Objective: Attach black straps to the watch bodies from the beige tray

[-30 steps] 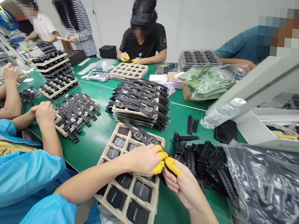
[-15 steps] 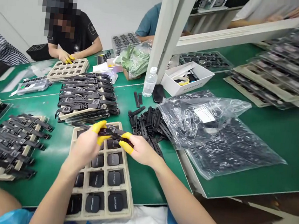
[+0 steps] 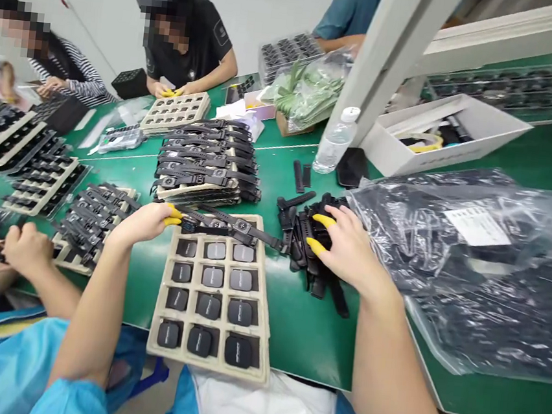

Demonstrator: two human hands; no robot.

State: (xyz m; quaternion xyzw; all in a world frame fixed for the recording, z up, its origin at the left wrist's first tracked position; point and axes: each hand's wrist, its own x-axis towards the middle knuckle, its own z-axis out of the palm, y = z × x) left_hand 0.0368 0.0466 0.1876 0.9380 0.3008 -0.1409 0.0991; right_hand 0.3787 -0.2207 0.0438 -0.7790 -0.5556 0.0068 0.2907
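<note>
A beige pulp tray (image 3: 264, 336) holds several black watch bodies in its cells, close to the table's near edge. Two strapped watches (image 3: 235, 227) lie across its top row. My left hand (image 3: 144, 221), with yellow finger cots, pinches the left strap end of one of them. My right hand (image 3: 350, 252), also with yellow cots, rests with fingers spread on a pile of loose black straps (image 3: 303, 232) just right of the tray. It grips nothing that I can see.
A stack of trays with strapped watches (image 3: 206, 168) stands behind the tray. Clear bags of black parts (image 3: 470, 265) fill the right. A water bottle (image 3: 333, 149), white box (image 3: 439, 135) and slanted post (image 3: 380, 80) stand behind. A co-worker's hand (image 3: 28, 248) works at the left.
Both hands held the watch above the tray. My right hand has let go and moved right onto the strap pile. The watch now lies on the tray's top row. The view swung left.
</note>
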